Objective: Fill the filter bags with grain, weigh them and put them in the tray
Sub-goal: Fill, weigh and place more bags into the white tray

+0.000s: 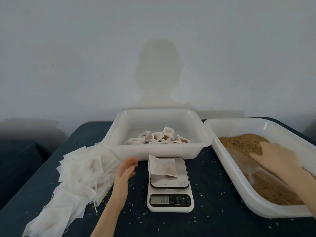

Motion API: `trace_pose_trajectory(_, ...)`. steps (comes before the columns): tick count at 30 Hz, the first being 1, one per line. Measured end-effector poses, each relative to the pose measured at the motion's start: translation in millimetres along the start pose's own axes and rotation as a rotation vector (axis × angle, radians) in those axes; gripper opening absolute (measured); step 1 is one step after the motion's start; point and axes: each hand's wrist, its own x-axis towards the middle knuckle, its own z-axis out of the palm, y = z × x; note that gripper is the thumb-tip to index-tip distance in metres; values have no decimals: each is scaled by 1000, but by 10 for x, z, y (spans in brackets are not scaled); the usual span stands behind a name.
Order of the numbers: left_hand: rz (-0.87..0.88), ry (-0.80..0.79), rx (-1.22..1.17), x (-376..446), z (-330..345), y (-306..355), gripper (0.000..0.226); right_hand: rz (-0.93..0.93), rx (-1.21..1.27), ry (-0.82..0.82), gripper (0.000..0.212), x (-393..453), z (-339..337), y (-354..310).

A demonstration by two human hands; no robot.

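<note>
A white filter bag [163, 167] with some grain in it lies on the plate of the small white kitchen scale [170, 185], whose display is lit. My left hand [127, 170] hovers just left of the scale with straight fingers and holds nothing. My right hand [280, 158] is blurred and reaches into the grain tray [239, 183], its fingers down in the brown grain [242, 141]. Whether it holds grain is hidden. Behind the scale stands the white tray [153, 151] with several filled bags [159, 137].
A long heap of empty filter bags [75, 178] lies on the dark blue table [213, 194] to the left. Loose grains are scattered over the tabletop around the scale. A plain wall rises right behind the trays.
</note>
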Motion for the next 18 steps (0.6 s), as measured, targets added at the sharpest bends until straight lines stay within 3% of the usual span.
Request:
trace_pose_trajectory(4,56,205,67,23,-31,-56,26,-52,295,249,30,-255,-238,-310)
trace_pose_trajectory(10,88,302,143,-6,-17,-64,27,-198,574,316,8,-763,-394,-944)
trace_pose_trajectory(14,92,315,197,-5,0,-65,28,-349,548,211,12,-936,-149,-1430)
trace_pose_trajectory(18,107,275,312,-20,26,-82,29,-418,491,110,36,-918,73,-1999)
